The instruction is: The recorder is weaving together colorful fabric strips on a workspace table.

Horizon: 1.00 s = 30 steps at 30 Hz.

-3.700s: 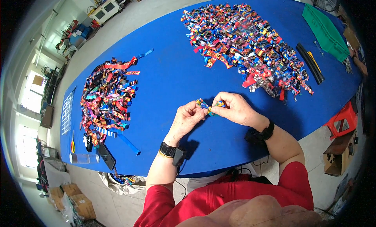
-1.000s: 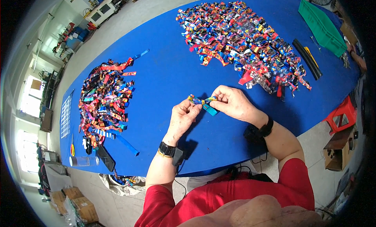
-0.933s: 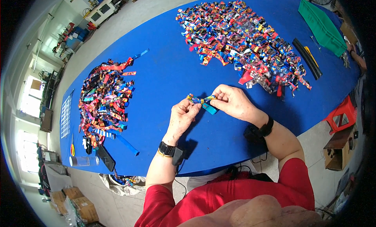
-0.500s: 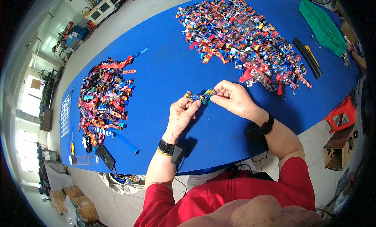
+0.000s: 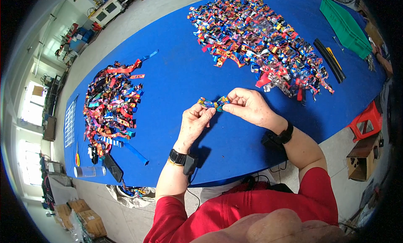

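Observation:
Between my two hands, above the middle of the blue table (image 5: 172, 75), is a short printed ribbon (image 5: 215, 103), blue with yellow and green, folded or knotted like a bow. My left hand (image 5: 195, 122) pinches its left end between thumb and fingers. On the other end, my right hand (image 5: 248, 106) has thumb and forefinger pressed together. A pile of loose ribbon strips (image 5: 113, 108) lies to the left, mostly red, black and blue. Beyond my right hand spreads a large heap of small looped ribbon pieces (image 5: 260, 41) in many colours.
A green crate (image 5: 345, 28) stands at the far right, near black bars (image 5: 329, 61) and a yellow strip. Scissors (image 5: 77, 158), a clear cylinder (image 5: 89, 171) and a black phone-like slab (image 5: 112, 167) lie at the left edge. Beyond the table's right edge stands a red stool (image 5: 366, 122).
My right fingers have shifted slightly left along the ribbon, closer to the left hand. The left hand stays nearly where it was.

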{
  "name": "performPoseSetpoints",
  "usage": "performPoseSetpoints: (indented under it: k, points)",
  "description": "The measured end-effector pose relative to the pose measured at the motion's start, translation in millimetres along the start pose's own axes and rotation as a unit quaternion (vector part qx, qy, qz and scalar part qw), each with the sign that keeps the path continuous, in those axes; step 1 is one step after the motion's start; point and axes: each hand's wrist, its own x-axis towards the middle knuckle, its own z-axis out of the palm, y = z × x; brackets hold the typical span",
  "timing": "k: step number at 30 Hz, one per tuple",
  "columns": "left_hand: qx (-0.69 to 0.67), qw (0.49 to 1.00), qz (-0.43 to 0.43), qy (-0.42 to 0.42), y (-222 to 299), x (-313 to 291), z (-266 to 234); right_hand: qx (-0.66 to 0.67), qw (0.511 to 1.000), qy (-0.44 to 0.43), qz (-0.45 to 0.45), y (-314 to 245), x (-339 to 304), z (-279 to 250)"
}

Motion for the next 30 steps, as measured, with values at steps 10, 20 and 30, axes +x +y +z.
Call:
performPoseSetpoints:
  k: [10,20,30]
  points:
    - [-0.001,1.000,0.013,-0.015,3.3,-3.4,0.2,-0.032,0.999,0.027,0.005,-3.4,0.0,-0.6]
    - [0.005,1.000,0.019,-0.018,0.9,-2.4,0.9,-0.017,1.000,0.007,0.005,0.7,0.1,1.2]
    - [0.008,0.999,-0.026,-0.041,2.9,-3.9,0.0,-0.008,0.998,0.060,-0.010,7.1,3.9,-3.2]
